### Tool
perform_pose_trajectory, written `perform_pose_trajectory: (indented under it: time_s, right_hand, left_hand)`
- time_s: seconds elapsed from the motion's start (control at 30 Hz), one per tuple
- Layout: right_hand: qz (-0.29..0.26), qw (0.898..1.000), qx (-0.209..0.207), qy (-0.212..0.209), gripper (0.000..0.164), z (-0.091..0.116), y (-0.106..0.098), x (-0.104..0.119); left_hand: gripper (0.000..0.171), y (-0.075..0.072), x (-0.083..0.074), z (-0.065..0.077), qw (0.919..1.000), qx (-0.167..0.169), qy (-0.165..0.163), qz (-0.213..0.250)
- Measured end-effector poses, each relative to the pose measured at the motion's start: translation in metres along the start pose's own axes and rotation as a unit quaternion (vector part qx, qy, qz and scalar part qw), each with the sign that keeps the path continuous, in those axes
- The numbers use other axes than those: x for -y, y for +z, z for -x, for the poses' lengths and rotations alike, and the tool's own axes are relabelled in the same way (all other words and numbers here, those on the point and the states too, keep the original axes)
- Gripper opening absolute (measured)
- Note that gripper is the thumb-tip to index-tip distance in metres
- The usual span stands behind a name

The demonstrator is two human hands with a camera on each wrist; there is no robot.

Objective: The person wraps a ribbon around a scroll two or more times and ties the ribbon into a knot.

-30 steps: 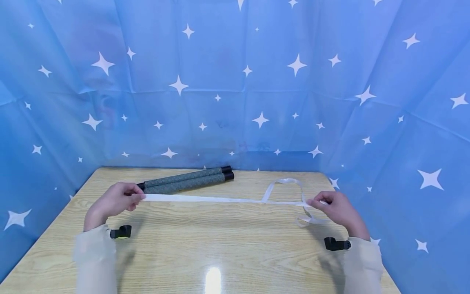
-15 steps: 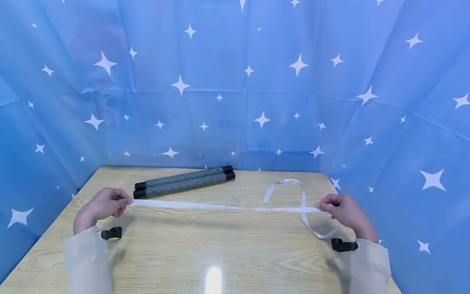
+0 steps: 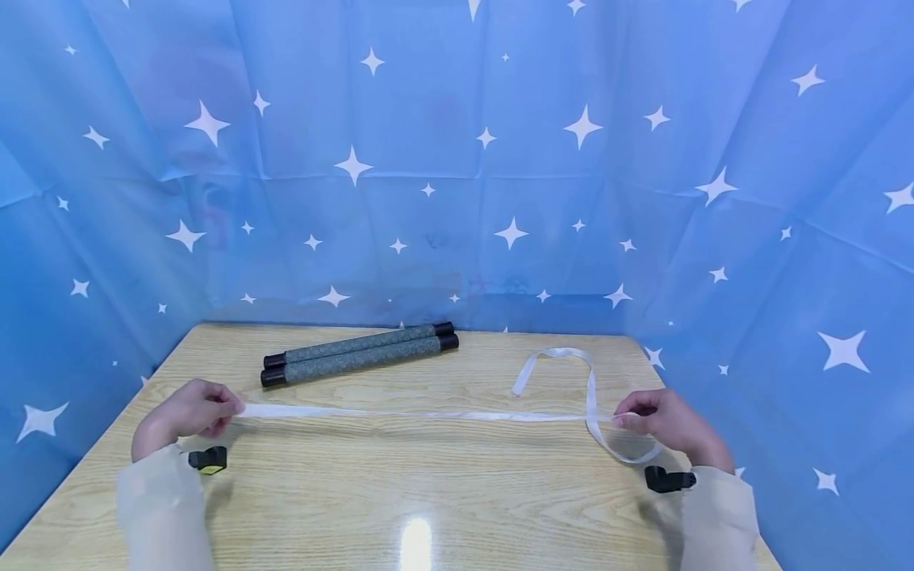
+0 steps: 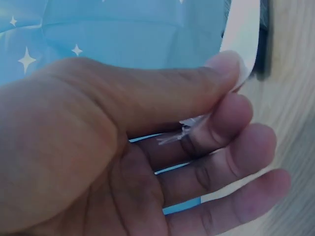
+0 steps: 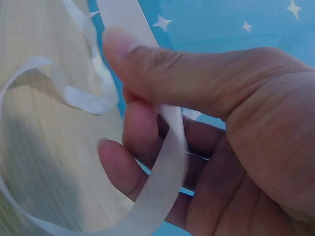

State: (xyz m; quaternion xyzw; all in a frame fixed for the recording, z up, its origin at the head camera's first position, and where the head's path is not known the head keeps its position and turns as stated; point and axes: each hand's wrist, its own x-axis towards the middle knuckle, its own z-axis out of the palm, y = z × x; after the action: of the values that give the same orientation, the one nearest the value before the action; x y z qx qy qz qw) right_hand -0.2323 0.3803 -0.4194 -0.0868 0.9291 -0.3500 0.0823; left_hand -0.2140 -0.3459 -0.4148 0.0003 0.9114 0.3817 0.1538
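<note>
A white ribbon (image 3: 428,414) stretches nearly straight between my two hands, low over the table. On the left side, my left hand (image 3: 191,409) pinches its end between thumb and forefinger; the left wrist view shows frayed threads poking out behind the thumb (image 4: 182,88). Over at the right, my right hand (image 3: 667,422) pinches the ribbon between thumb and fingers. Past that grip, the loose length (image 5: 162,182) hangs across the right palm. It curves down and back, forming a hook-shaped tail (image 3: 589,381) on the table.
Two grey-green patterned rolls with black ends (image 3: 360,361) lie side by side at the back left of the wooden table (image 3: 457,484). A blue curtain with white stars (image 3: 457,174) hangs behind and along both sides. Cameras are strapped at both wrists.
Both hands have come nearer the front edge, the left also moving left and the right slightly right, with the ribbon pulled between them. The tail has shifted on the table.
</note>
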Motion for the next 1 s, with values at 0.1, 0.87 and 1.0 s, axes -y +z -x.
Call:
perform_pose_trajectory:
  time_s: [0.1,0.87,1.0]
  right_hand:
    - [-0.006,1.0,0.0,-0.007,0.015,-0.006,0.007,-0.007]
    - [-0.009,0.997,0.059,0.046,0.022,-0.021,0.034,-0.017]
    - [-0.028,0.995,0.07,0.066,0.023,-0.022,0.035,-0.015]
  left_hand:
    - [0.021,0.001,0.004,0.0,0.9997,0.014,-0.013,0.011]
    - [0.021,0.015,0.015,-0.008,0.993,0.036,-0.096,0.058]
    - [0.032,0.012,0.008,-0.006,0.9914,0.021,-0.113,0.062]
